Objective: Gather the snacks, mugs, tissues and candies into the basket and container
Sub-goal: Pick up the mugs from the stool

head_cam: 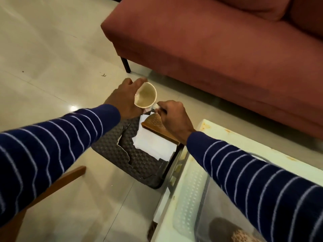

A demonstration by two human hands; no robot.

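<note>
left hand (125, 100) gripping a tilted cream mug (146, 95) above a dark woven basket (139, 165) on the floor, right hand (173, 116) pinching the mug's handle, white tissues (153, 145) in the basket

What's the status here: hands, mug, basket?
Left hand around mug, right hand on its handle. Over basket; tissue holder inside.

The right hand (172, 117) hid the mug's handle (156, 107); tissues (153, 145) covered part of the basket (139, 165); the sofa (218, 58) ran off-frame.
</note>
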